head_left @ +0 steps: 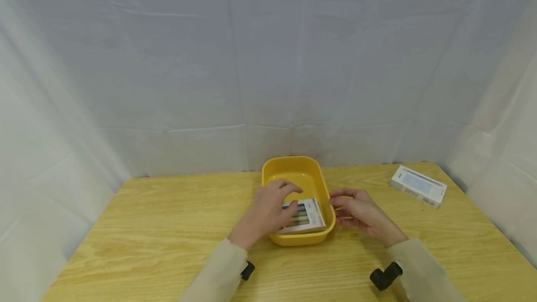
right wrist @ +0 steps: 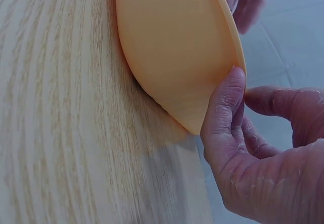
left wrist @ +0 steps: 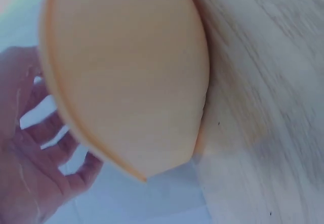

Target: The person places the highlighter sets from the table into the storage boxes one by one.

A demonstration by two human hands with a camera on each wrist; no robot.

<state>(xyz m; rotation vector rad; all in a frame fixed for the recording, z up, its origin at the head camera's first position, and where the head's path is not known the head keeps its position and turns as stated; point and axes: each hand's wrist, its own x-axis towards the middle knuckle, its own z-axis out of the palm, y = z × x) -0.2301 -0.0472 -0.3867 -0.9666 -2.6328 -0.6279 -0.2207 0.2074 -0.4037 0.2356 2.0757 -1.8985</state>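
Note:
A yellow plastic bin (head_left: pixel 293 239) stands on the table, slightly right of the middle in the head view. Inside its near end lies a white box (head_left: pixel 315 216) whose dark window shows several coloured sticks, partly covered by my left hand (head_left: pixel 268 206). That hand hovers over the bin with fingers spread and loosely bent, holding nothing that I can see. My right hand (head_left: pixel 356 211) is at the bin's right side. In the right wrist view, its thumb and fingers (right wrist: pixel 228 95) pinch the bin's rim near a corner.
A second white box (head_left: pixel 419 185) with a pale blue panel lies at the back right of the wooden table (head_left: pixel 176 227). White sheeting (head_left: pixel 268 69) hangs behind the table and at both sides.

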